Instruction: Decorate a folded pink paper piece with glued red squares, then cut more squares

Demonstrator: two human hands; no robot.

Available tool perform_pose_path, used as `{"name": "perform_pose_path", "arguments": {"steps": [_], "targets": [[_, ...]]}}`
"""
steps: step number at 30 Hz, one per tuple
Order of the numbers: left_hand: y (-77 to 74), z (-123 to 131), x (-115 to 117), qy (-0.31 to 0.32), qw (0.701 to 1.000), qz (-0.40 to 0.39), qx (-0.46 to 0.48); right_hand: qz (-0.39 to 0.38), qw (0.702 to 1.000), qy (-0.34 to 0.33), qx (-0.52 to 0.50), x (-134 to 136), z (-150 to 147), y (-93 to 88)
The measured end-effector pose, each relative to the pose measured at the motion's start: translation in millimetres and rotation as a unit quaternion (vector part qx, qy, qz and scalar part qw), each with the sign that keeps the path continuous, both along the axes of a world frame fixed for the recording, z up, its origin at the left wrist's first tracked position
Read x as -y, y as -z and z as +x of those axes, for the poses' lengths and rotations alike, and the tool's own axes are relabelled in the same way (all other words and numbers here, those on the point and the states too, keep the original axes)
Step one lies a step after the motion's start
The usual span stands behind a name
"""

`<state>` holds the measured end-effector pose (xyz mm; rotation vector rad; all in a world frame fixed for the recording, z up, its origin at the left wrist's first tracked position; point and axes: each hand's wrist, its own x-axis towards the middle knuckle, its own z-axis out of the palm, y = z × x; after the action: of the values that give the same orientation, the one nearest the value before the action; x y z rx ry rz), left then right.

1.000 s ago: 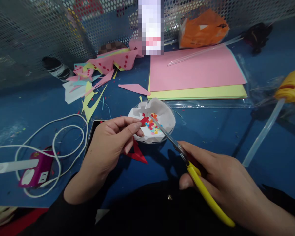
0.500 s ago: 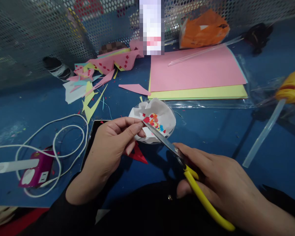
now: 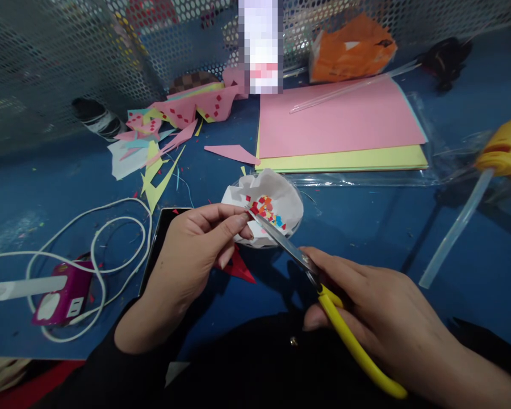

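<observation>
My left hand (image 3: 200, 241) is closed in a pinch above the left side of a small bowl (image 3: 287, 190) lined with white paper. What its fingertips hold is too small to make out. Red, orange, yellow and blue paper bits (image 3: 266, 210) lie in the bowl. My right hand (image 3: 375, 301) grips yellow-handled scissors (image 3: 292, 247), their blades nearly together and the tips at my left fingertips. Below my left hand shows a pointed scrap of red paper (image 3: 239, 267), partly hidden by the fingers.
Sheets of pink and yellow paper (image 3: 340, 122) lie behind the bowl, with paper offcuts (image 3: 164, 176) to the left. A white cable (image 3: 96, 227) loops around a purple device (image 3: 63, 289). At right is a yellow glue gun (image 3: 505, 147) with a glue stick. A dark flat object (image 3: 162, 227) lies under my left wrist.
The red bits by the scissor tips look slightly shifted in the bowl. Both hands keep nearly the same pose, and the view has moved a little.
</observation>
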<state>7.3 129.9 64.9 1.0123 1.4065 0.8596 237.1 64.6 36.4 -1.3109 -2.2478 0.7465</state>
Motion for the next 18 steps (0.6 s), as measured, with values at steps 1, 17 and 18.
{"name": "perform_pose_path", "arguments": {"steps": [1, 17, 18], "targets": [[-0.2, 0.2, 0.2, -0.002, 1.000, -0.001, -0.004, 0.000, 1.000, 0.000, 0.000, 0.3, 0.3, 0.8], [-1.2, -2.5, -3.1, 0.012, 1.000, -0.001, -0.002, 0.003, 1.000, 0.010, 0.010, 0.0, 0.8, -0.3], [-0.7, -2.8, -3.4, 0.014, 1.000, 0.000, -0.003, 0.004, 1.000, 0.011, 0.012, 0.1, 1.0, 0.0]]}}
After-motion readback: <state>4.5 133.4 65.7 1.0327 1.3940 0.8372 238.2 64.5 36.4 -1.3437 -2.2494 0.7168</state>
